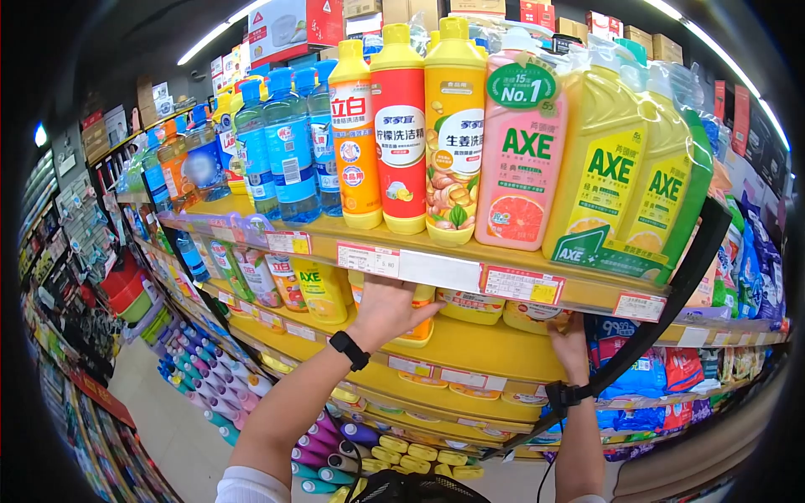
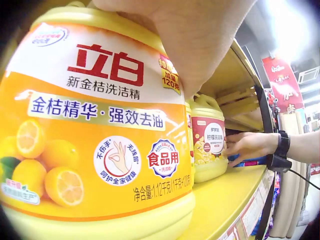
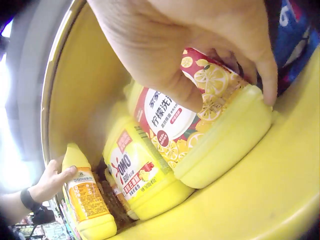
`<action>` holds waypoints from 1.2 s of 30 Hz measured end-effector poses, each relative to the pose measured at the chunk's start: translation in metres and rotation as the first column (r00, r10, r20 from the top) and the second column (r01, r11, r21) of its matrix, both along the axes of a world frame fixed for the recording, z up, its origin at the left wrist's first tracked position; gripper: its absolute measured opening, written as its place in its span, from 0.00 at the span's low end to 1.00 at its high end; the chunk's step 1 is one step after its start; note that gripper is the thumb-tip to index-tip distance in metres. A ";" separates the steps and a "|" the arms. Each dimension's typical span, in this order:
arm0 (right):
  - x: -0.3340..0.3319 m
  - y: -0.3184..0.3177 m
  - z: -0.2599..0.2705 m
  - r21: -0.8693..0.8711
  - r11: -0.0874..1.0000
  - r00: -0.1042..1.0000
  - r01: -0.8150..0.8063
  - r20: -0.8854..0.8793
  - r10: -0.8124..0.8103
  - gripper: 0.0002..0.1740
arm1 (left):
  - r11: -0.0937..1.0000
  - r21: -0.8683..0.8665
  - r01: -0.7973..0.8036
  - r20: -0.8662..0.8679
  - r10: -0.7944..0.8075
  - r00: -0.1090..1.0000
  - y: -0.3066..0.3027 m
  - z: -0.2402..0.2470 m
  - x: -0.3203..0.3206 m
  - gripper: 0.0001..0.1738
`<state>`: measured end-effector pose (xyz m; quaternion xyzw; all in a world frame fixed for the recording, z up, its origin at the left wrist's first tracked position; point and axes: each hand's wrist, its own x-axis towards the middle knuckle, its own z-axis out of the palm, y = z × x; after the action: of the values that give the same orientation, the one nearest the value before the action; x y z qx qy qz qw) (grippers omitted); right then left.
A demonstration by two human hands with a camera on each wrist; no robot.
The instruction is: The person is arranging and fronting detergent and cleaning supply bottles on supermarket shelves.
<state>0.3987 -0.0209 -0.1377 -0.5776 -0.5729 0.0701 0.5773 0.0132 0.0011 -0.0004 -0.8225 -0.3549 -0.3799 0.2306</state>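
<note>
My left hand (image 1: 379, 310) is over the top of an orange-labelled dish soap jug (image 2: 100, 150) on the second shelf. In the left wrist view this hand holds the jug near its top; its fingertips are hidden. My right hand (image 1: 571, 345) grips a lemon dish soap jug (image 3: 220, 145) with a red and white label, farther right on that shelf. In the right wrist view its thumb lies across the label and its fingers reach around the jug's side. Between the two stands a yellow OMO jug (image 3: 140, 187).
Tall dish soap bottles, such as a pink AXE bottle (image 1: 520, 151), line the shelf above, whose price-tag edge (image 1: 436, 270) overhangs my hands. A black post (image 1: 662, 335) borders the right side. More bottles (image 1: 214, 369) stand on the floor at left.
</note>
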 end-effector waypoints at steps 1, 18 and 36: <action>-0.005 0.001 0.000 -0.005 1.000 1.000 0.016 0.013 -0.016 0.38 | 1.000 0.000 -0.002 -0.002 0.002 1.000 0.000 0.000 0.000 0.40; -0.099 0.041 -0.005 -0.086 0.992 0.990 -0.089 0.101 0.097 0.41 | 0.999 0.026 -0.035 0.001 0.035 0.999 -0.003 0.001 0.001 0.38; -0.134 -0.051 0.036 -0.160 0.958 0.953 -0.239 0.151 0.263 0.44 | 0.997 -0.070 0.015 0.037 -0.012 0.999 -0.013 -0.006 0.052 0.41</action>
<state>0.2645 -0.0719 -0.1014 -0.5427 -0.6829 0.1333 0.4705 0.0655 -0.0123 -0.0067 -0.8254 -0.3667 -0.3838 0.1922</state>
